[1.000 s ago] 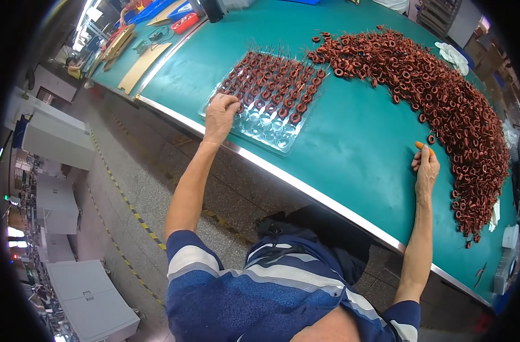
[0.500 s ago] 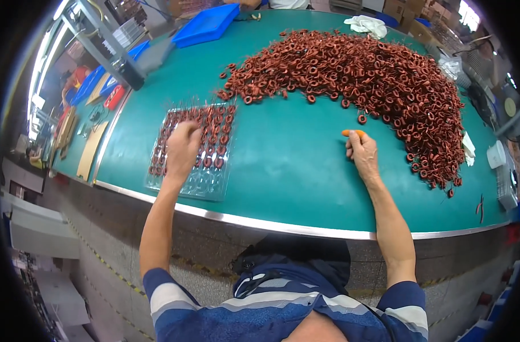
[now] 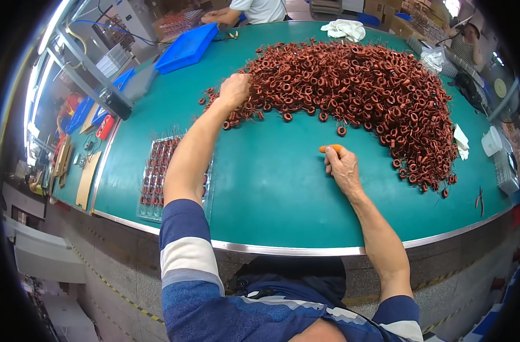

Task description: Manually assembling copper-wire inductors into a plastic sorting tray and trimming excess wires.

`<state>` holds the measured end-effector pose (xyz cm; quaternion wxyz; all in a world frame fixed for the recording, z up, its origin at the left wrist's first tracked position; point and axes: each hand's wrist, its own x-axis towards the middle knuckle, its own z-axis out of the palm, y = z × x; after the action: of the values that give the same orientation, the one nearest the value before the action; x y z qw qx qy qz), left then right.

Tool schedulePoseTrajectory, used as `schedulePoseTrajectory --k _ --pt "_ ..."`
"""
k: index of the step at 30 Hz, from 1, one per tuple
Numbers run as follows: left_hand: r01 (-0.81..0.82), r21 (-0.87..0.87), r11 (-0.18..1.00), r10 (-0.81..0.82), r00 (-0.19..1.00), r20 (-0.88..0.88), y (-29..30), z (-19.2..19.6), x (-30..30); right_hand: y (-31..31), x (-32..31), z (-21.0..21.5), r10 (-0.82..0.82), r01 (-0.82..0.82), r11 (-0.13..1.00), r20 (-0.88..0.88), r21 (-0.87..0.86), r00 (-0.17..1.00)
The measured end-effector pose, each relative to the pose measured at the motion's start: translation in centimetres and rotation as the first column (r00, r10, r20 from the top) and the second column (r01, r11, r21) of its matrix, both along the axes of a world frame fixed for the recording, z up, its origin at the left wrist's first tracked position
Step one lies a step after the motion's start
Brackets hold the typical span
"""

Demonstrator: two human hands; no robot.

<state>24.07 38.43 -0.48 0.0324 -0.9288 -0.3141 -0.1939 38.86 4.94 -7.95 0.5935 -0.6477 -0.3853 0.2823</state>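
Note:
A broad, curved heap of small red ring-shaped coils with wire leads (image 3: 351, 80) lies across the far side of the table. At its left end, my left hand (image 3: 236, 91) reaches in among the coils with its fingers curled; what they hold, if anything, is hidden. A clear plastic tray (image 3: 149, 214) with rows of the same coils sits at the left, partly covered by my left forearm. Nearer the middle, my right hand (image 3: 342, 169) is closed over the green tabletop, and a small orange piece (image 3: 330, 148), perhaps a finger cover, shows at its index finger.
A blue bin (image 3: 187, 48) stands at the far left, beside a metal post (image 3: 116, 105). White cloths (image 3: 344, 29) lie behind and right of the heap. Red-handled pliers (image 3: 480, 200) rest at the right edge. A co-worker in white (image 3: 257, 10) is across the table.
My left hand has moved from above the clear tray, away from me and rightward, to the heap's left end. My right hand keeps its closed pose near the middle. The view has shifted slightly.

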Motion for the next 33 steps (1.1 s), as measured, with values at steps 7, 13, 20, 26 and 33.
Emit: schedulePoseTrajectory --k 7,13,20,26,33 --pt "0.203 0.022 0.979 -0.197 0.967 -0.161 -1.2 3.7 -0.2 -0.4 -0.1 0.3 -0.007 0.008 1.0 0.03 -0.014 1.0" --pt "0.555 -0.282 0.782 -0.621 0.731 -0.283 -7.8 6.3 1.1 -0.5 0.2 0.3 -0.01 0.013 0.999 0.065 -0.037 0.998" --pt "0.426 0.068 0.902 -0.429 0.903 0.034 -11.6 2.5 0.5 0.4 -0.3 0.4 0.02 -0.019 0.999 0.029 -0.031 0.999" --pt "0.205 -0.063 0.977 -0.208 0.977 -0.047 -16.2 -2.8 0.4 -0.4 1.1 0.5 -0.061 0.064 0.998 0.096 -0.021 0.994" --pt "0.147 -0.149 0.978 -0.124 0.98 0.153 -15.2 -7.4 2.1 0.7 -0.5 -1.3 -0.043 0.028 0.997 0.197 0.078 0.979"
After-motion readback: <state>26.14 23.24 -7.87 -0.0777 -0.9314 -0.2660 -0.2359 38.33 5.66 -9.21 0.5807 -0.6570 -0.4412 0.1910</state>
